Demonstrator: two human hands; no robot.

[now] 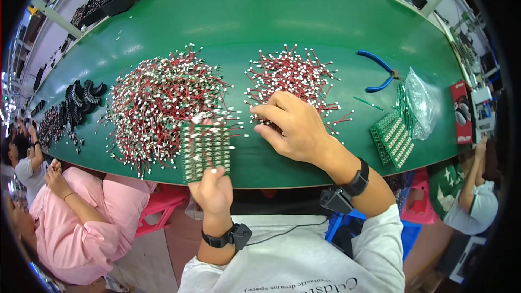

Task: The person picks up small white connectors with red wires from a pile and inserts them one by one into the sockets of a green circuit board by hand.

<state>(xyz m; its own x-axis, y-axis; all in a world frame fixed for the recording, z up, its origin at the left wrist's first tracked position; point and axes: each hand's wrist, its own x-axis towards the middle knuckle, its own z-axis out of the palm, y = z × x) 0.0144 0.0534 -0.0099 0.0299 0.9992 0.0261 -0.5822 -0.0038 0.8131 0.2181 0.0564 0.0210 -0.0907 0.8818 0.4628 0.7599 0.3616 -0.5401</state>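
Note:
My left hand [214, 192] is closed on the lower edge of a green circuit board panel [206, 154] with rows of small pale parts. Blurred white connectors and red wires show at the panel's upper edge, beside the large heap of red wires with white connectors [157, 108]. My right hand [293, 130] hovers over the near side of a smaller heap of red wires with white connectors [293, 76]. Its thumb and forefinger are apart, with nothing visible between them; the other fingers are partly hidden.
Blue-handled pliers [382, 70], stacked green board panels [395, 138] and a clear plastic bag [422, 106] lie at the right, near a red box [461, 111]. Black curved parts [78, 103] lie at the left. Co-workers sit on both sides, one in a pink top [76, 228].

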